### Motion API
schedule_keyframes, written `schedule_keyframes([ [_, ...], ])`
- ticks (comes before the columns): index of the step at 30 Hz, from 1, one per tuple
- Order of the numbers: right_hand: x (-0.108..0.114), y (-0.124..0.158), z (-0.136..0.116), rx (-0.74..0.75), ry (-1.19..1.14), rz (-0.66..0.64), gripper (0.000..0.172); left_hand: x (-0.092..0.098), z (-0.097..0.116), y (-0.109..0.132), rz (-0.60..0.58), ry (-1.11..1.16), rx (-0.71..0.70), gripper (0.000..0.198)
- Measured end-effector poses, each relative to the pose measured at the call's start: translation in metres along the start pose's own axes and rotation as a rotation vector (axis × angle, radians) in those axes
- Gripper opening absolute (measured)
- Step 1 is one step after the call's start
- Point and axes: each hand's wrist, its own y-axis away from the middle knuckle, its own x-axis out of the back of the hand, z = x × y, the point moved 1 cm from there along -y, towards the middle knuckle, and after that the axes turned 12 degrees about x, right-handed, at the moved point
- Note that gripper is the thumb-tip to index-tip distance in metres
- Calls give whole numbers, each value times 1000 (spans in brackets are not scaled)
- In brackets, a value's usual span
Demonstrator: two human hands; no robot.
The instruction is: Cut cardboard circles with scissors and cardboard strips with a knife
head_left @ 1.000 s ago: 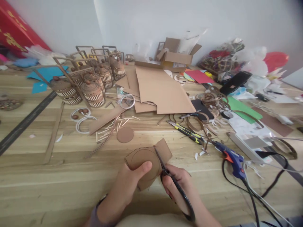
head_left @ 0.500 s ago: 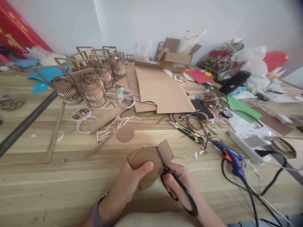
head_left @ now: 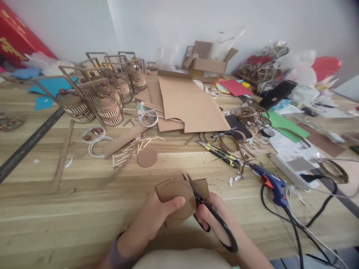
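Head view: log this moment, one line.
left hand: holds marked cardboard; right hand: holds open scissors; cardboard disc: on table

The cardboard (head_left: 179, 189) is brown with a dark circle outline, the scissors (head_left: 199, 199) black-handled, the glue gun (head_left: 277, 189) blue and orange, the tabletop (head_left: 70, 220) streaked tan.

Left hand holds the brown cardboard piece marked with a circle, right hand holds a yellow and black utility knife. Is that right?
Not the tool: the head view shows the right hand holding black-handled metal scissors. The left hand does hold the brown cardboard piece marked with a circle.
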Motion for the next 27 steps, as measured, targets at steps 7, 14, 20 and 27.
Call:
schedule_keyframes([
  [7,-4,3,7,-30,-147,81,67,-2,-4,-3,-54,71,52,49],
  [14,21,7,18,-25,-371,293,79,-4,-3,-7,25,180,20,49],
  [20,15,-2,0,-59,-118,368,52,-12,-7,-8,-183,289,-15,34],
  [27,-1,-16,-7,-68,-17,338,37,-9,-9,-6,-172,356,14,44],
])
